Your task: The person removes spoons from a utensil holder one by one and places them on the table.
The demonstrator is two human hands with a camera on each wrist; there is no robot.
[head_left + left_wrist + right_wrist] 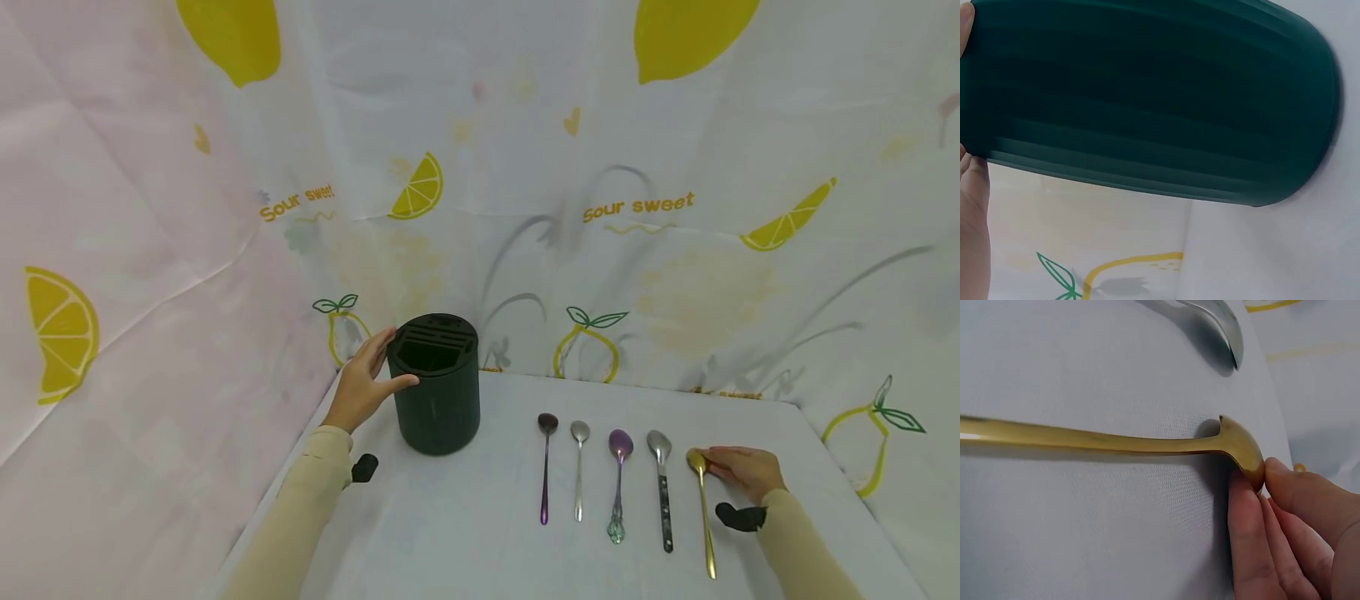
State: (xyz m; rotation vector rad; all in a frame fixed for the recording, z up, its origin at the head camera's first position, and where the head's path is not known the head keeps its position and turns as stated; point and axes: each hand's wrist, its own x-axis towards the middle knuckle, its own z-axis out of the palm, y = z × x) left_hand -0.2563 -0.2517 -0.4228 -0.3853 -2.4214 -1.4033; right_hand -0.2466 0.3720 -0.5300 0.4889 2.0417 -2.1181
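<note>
A dark green utensil holder (438,412) with a slotted lid stands upright at the left of the table. My left hand (362,387) holds it near the rim, thumb in front and fingers along its left side; the left wrist view shows its ridged wall (1147,100) between thumb and fingers. At the right end of a row of spoons lies a gold spoon (705,517). My right hand (746,469) pinches the edge of its bowl (1244,450) between thumb and fingers, with the handle pointing toward me.
Left of the gold spoon lie a spoon with a black handle (664,508), a purple spoon with an ornate handle (619,475), a small silver spoon (579,467) and a dark spoon (546,467). A lemon-print cloth (517,275) hangs behind the white table (465,525).
</note>
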